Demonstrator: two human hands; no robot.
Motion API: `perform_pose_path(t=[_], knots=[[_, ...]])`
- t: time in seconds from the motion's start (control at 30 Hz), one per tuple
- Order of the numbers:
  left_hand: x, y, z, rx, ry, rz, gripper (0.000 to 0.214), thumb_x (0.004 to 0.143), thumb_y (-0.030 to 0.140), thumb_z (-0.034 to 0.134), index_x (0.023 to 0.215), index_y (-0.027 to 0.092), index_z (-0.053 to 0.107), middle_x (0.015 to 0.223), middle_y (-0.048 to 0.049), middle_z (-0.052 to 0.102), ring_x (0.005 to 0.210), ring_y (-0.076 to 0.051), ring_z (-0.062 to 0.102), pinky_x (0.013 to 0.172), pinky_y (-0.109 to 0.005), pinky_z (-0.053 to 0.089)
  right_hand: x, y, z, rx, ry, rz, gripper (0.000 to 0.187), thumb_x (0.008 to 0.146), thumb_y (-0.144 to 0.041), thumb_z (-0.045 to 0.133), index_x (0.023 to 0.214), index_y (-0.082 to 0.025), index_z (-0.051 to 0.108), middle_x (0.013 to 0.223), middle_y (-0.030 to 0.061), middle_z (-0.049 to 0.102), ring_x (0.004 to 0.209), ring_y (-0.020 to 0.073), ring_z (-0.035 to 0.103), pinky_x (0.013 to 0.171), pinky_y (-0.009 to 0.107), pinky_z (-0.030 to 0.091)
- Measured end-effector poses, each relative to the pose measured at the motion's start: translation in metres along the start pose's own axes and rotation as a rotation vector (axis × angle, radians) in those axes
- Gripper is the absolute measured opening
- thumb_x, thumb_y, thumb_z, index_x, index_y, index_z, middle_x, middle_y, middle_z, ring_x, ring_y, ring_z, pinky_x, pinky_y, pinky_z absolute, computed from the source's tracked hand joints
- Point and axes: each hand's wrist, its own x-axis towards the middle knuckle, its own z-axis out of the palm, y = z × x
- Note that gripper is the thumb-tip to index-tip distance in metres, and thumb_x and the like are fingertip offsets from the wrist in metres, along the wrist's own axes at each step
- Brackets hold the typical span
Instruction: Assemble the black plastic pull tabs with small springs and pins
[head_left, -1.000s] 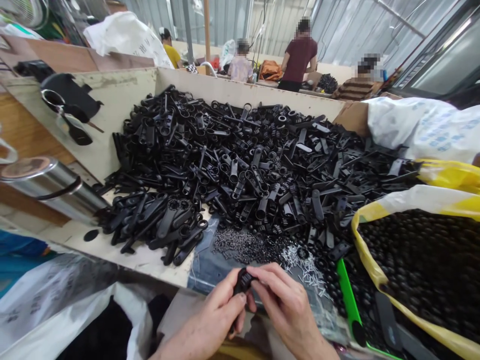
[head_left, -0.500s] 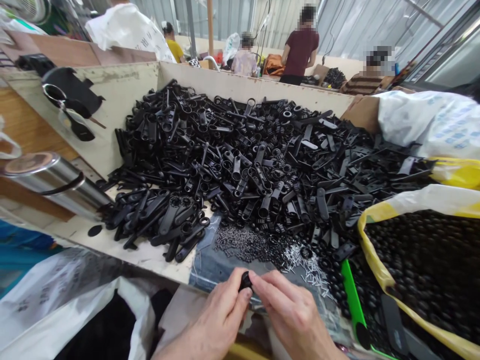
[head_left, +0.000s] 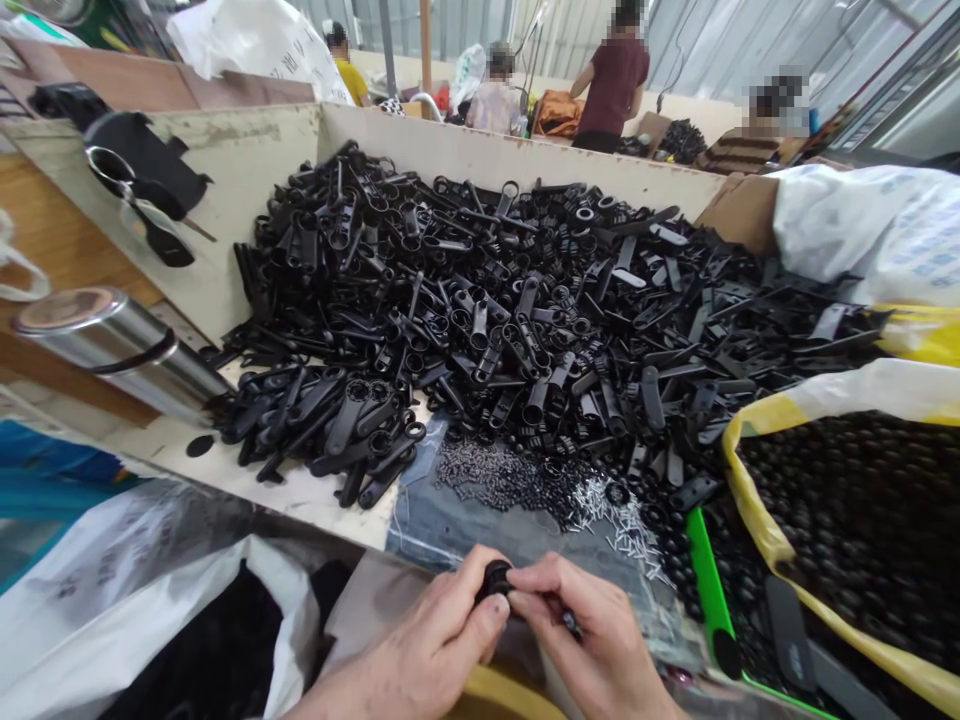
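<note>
Steel flask (head_left: 112, 350) is seen lying on its side at the left, on a walled desk (head_left: 517, 165) heaped with black plastic parts (head_left: 525, 340), while a white sack (head_left: 180, 610) is slumped below the desk's near edge. Beyond the desk, a co-worker in a yellow shirt (head_left: 346, 85) and another in a maroon shirt (head_left: 615, 90) are seen against corrugated metal walls (head_left: 697, 40). A round black piece (head_left: 496, 582) is held at the near edge, pinched between the closed fingers of the left hand (head_left: 420, 640) and the right hand (head_left: 592, 645). A dark sheet (head_left: 480, 510) scattered with silver pins (head_left: 622, 525) is spread just beyond the hands. At the right, a green strip (head_left: 705, 590) is laid beside a yellow-edged bag (head_left: 757, 500) filled with round black parts (head_left: 847, 520).
</note>
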Motion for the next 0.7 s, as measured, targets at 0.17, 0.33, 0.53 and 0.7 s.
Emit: perform_pose_path(t=[0.17, 0.33, 0.53, 0.7], knots=[[-0.005, -0.005, 0.001, -0.042, -0.072, 0.006, 0.04, 0.108, 0.053, 0.03, 0.128, 0.026, 0.052, 0.106, -0.0045, 0.064, 0.102, -0.022, 0.058, 0.097, -0.037, 0.044, -0.011, 0.002, 0.004, 0.043, -0.05, 0.028, 0.009, 0.1, -0.017, 0.062, 0.101, -0.023, 0.069, 0.07, -0.0036, 0.064, 0.057, 0.0127, 0.061, 0.058, 0.022, 0.047], [-0.009, -0.012, 0.008, -0.006, -0.075, -0.069, 0.043, 0.107, 0.052, 0.032, 0.137, 0.027, 0.05, 0.117, -0.0084, 0.065, 0.111, -0.026, 0.06, 0.103, -0.043, 0.043, -0.026, 0.002, 0.013, 0.108, -0.029, 0.166, 0.005, 0.101, -0.028, 0.066, 0.104, -0.025, 0.069, 0.074, -0.0032, 0.068, 0.059, 0.013, 0.063, 0.058, 0.021, 0.048], [-0.008, -0.014, 0.022, 0.063, -0.022, 0.008, 0.036, 0.107, 0.039, 0.035, 0.137, 0.027, 0.049, 0.106, -0.0059, 0.073, 0.108, -0.025, 0.066, 0.097, -0.038, 0.05, -0.037, 0.004, 0.018, 0.204, 0.073, 0.422, 0.019, 0.095, -0.036, 0.072, 0.108, -0.024, 0.066, 0.059, -0.0089, 0.052, 0.051, 0.0118, 0.05, 0.052, 0.021, 0.041], [0.004, -0.018, 0.025, 0.433, 0.159, 0.207, 0.043, 0.1, 0.013, 0.033, 0.135, 0.025, 0.053, 0.117, -0.0093, 0.073, 0.104, -0.028, 0.071, 0.091, -0.044, 0.056, -0.022, 0.001, 0.021, 0.518, 0.021, 0.623, 0.039, 0.088, -0.054, 0.077, 0.107, -0.021, 0.068, 0.076, -0.001, 0.064, 0.063, 0.014, 0.053, 0.06, 0.025, 0.044]])
